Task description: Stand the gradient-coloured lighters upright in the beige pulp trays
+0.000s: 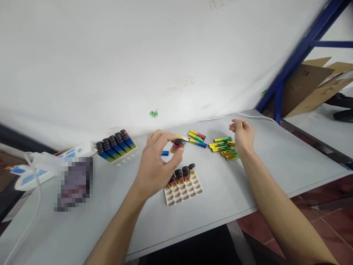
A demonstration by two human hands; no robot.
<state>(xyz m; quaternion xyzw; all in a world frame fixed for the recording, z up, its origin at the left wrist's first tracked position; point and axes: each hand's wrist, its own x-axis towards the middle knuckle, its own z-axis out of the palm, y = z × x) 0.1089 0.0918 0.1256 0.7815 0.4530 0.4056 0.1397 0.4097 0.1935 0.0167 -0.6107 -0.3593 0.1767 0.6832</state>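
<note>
Between its thumb and fingers, my left hand (156, 165) holds a lighter (179, 142) with a black top, above a white tray (183, 194). Several clear reddish lighters (179, 176) stand in the tray's back rows; its front slots hold nothing. My right hand (242, 135) is raised at the right, fingers curled together, near a pile of yellow-green shiny sleeves (220, 146). Whether anything is between those fingers is too small to tell. More coloured sleeves (196, 137) lie behind the tray, red, green and blue among them.
At the left, a second tray (125, 156) is filled with blue-yellow lighters (116, 144). Beside it are a white power strip (35, 178) with cables and a blurred dark item (74, 184). A blue metal frame (289, 62) and cardboard boxes (309, 86) stand at the right.
</note>
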